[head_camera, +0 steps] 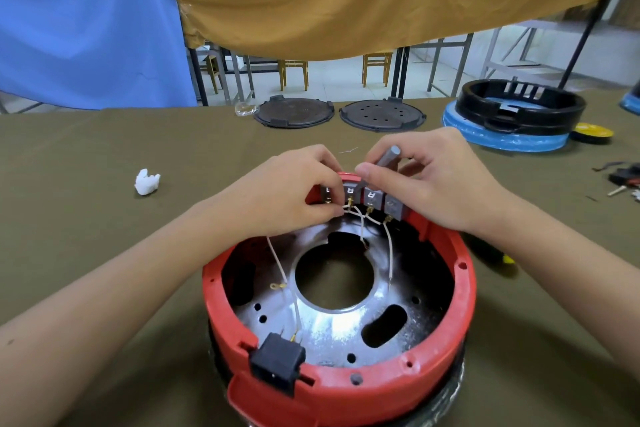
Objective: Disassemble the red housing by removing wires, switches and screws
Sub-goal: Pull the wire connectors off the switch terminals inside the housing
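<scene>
While left hand (294, 191) pinches thin limp wires (360, 215) at switches (372, 199), right hand (426, 180) grips grey tool (388, 158); red housing (346, 388) below looks rigid, light; pull wires by brass ends.

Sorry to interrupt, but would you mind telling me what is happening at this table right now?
A person is taking apart a red housing on the cloth-covered table. Both hands work at the row of grey switches on its far rim. The left hand pinches a white wire at the switch terminals, while the right hand holds a grey tool above the switches. The switches sit in the rim with wires attached. A black socket remains on the near rim.
</scene>
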`<state>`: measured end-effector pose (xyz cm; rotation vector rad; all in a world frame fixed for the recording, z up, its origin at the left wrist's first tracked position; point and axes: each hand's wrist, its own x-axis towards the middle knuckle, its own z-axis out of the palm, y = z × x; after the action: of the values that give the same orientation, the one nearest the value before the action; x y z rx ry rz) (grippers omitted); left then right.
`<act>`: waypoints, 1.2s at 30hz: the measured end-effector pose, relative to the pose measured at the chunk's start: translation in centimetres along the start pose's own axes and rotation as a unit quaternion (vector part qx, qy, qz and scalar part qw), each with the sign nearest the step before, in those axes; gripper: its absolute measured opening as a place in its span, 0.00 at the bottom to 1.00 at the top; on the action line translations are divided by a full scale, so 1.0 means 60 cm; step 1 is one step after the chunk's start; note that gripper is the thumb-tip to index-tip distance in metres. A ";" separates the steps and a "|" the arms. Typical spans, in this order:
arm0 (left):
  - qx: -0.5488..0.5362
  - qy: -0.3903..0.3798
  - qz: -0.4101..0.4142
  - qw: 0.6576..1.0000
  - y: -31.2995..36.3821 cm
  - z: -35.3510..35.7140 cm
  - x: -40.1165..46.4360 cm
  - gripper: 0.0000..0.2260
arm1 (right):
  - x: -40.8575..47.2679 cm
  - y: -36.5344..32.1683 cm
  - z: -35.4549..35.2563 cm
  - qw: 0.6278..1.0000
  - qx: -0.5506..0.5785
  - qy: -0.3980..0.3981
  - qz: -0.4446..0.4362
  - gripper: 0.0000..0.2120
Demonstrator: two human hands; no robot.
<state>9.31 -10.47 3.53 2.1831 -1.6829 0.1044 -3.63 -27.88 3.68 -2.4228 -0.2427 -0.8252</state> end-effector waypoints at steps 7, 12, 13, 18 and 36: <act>-0.014 -0.014 -0.005 1.000 0.000 -0.002 0.003 0.03 | 0.004 0.006 0.002 0.999 0.031 0.001 0.022 0.08; -0.019 -0.028 -0.008 0.999 0.001 -0.006 0.002 0.02 | 0.009 0.010 0.009 0.987 0.118 0.022 0.105 0.10; -0.019 -0.032 -0.010 0.999 0.001 -0.007 0.003 0.02 | 0.010 0.010 0.011 0.982 0.140 0.031 0.124 0.10; -0.020 -0.038 -0.017 0.999 0.004 -0.009 0.002 0.02 | 0.003 0.004 0.013 0.992 0.073 0.044 0.090 0.08; -0.020 -0.046 -0.019 0.999 0.006 -0.009 0.001 0.04 | 0.011 0.017 0.020 0.973 0.164 0.053 0.153 0.09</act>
<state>9.08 -10.42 4.17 2.2199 -1.6753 -0.0406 -2.17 -28.08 2.84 -2.0337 0.0353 -0.7079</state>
